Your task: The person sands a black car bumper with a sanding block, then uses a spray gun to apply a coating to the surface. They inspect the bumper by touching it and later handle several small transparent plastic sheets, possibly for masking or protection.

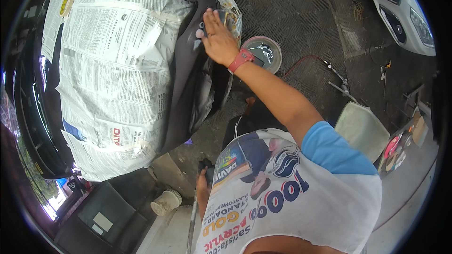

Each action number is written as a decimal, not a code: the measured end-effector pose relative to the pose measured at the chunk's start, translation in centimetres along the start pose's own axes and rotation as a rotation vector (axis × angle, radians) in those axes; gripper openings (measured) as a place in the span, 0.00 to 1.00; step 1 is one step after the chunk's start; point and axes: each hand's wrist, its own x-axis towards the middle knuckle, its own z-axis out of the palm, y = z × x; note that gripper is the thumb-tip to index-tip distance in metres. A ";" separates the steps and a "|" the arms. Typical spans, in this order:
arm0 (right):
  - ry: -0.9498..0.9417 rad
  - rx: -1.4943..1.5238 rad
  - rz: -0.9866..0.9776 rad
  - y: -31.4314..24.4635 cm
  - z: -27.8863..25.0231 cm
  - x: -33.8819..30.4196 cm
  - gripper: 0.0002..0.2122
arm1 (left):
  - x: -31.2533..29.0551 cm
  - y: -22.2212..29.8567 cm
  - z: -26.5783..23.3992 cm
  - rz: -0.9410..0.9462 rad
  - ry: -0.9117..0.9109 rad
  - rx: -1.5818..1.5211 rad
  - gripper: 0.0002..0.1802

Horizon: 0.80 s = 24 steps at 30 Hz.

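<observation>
Nearest the camera is the person's own chest in a white printed shirt with a blue sleeve (332,153). Just below and left of the shirt's edge, the left hand (203,186) hangs low by the body with its fingers curled around a small dark object (206,165); what that object is cannot be told. Near it on the ground stands a pale plastic tub (165,202), beside a dark flat box (106,211).

Farther out, the right forearm reaches up and away, a red wristwatch (241,59) on the wrist. The right hand (218,40) lies flat, fingers together and stretched out, pressing a small dark pad (213,18) against the dark grey car panel (186,89). The two hands are well apart. The panel runs as a bare strip between sheets of newspaper (113,66) taped over the rest of the car body; a roll of yellow tape (66,3) lies on the paper at the far left.

Just beyond the right wrist, a round basin of water (263,52) sits on the rough ground. A red hose (306,61) trails away from it, and a white car (400,9) stands at the far right.
</observation>
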 end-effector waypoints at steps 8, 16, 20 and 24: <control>-0.007 -0.066 -0.008 -1.6 0.6 0.2 0.37 | -0.5 -0.5 -0.1 0.073 -0.048 -0.008 0.34; 0.036 -0.083 0.004 -0.3 0.9 1.0 0.36 | 1.5 -2.0 -1.9 0.018 -0.061 0.016 0.31; -0.072 -0.066 -0.050 -3.3 0.6 -2.0 0.36 | 1.6 -2.1 -2.2 0.054 -0.054 0.041 0.33; -0.020 -0.093 -0.020 -0.8 0.0 0.3 0.36 | 2.7 -3.2 -4.2 0.103 -0.060 0.093 0.36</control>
